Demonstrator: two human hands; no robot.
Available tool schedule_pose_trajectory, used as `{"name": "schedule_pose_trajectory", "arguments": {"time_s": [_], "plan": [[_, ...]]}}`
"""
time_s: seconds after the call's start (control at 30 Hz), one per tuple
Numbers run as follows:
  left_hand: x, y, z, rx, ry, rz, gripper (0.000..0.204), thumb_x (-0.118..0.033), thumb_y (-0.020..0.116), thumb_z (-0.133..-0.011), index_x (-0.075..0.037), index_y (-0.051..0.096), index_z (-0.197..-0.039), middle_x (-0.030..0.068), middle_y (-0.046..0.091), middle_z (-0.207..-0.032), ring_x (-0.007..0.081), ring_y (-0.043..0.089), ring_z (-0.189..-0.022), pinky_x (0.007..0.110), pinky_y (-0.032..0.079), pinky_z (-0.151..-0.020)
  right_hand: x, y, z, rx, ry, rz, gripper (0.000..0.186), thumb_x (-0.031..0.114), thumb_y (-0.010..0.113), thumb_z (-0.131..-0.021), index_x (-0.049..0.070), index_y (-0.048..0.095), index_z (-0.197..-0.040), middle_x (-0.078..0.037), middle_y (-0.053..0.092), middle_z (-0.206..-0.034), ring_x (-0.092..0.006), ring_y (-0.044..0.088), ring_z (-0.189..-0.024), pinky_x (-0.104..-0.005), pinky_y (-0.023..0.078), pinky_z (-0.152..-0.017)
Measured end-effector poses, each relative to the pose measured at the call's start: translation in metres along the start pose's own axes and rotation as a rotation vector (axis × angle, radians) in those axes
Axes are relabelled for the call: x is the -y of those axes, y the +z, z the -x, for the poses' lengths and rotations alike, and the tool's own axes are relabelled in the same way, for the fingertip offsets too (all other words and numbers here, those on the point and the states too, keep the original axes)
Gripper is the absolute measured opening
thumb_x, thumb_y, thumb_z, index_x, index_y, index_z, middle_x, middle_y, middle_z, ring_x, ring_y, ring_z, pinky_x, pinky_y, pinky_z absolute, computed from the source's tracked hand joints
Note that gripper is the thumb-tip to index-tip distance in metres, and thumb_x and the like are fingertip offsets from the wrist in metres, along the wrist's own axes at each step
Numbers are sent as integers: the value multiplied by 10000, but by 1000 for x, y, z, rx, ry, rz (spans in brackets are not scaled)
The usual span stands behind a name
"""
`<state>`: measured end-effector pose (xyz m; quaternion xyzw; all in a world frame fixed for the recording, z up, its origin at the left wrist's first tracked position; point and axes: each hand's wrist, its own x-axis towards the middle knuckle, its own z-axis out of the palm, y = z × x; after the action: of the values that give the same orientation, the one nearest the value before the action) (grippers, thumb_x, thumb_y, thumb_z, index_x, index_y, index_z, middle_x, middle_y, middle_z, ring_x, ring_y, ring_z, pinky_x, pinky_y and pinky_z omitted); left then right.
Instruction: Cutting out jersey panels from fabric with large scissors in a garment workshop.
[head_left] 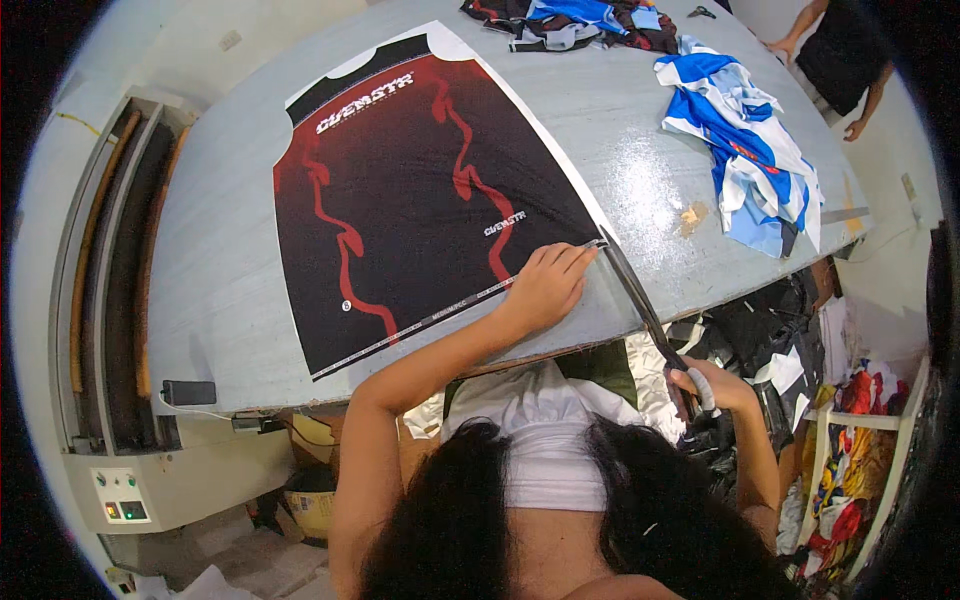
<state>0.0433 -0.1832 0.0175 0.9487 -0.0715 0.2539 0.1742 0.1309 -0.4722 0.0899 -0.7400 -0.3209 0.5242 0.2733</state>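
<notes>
Dark hair [440, 520] hangs nearest the camera, before a broad grey table [235, 215]. Flat on it, left of centre, lies a printed fabric panel [400, 205], which should handle as light, soft and limp, best held by its edges. It is black shading to dark red, with wavy red lines, pale lettering and white edging. What seem long shears [637, 292] reach its near right corner, the right hand [725, 391] clamped round their handle. Fingers together, the left hand [548, 286] rests there; whether it pinches cloth, I cannot tell.
</notes>
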Motion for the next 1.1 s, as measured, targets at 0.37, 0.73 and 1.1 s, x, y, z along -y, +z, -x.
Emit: {"name": "schedule_pose_trajectory", "arguments": {"time_s": [0.37,0.73,1.1], "plan": [[16,11,-30,-100,-93,79,186,-149,568,-778,-86,587,-953,45,529,-1043,235,467,-990,373,369,-834,6,1,-23,-23,41,-176,463,493,472,-871,46,442,-751,-19,466,-571,-125,536,-496,-262,426,-465],[42,23,-42,70,-280,-7,553,-407,570,-794,-82,454,-1226,157,379,-1323,309,279,-1269,503,160,-1048,-6,-7,-21,-20,61,-70,519,544,447,-859,28,462,-807,-40,523,-593,-125,550,-509,-261,427,-469],[37,22,-32,80,-151,-207,595,-470,481,-814,-142,409,-1305,163,339,-1361,318,291,-1272,561,140,-1028,-18,-29,5,128,97,147,571,572,375,-871,14,493,-852,-83,605,-600,-169,611,-554,-289,449,-508]]}}
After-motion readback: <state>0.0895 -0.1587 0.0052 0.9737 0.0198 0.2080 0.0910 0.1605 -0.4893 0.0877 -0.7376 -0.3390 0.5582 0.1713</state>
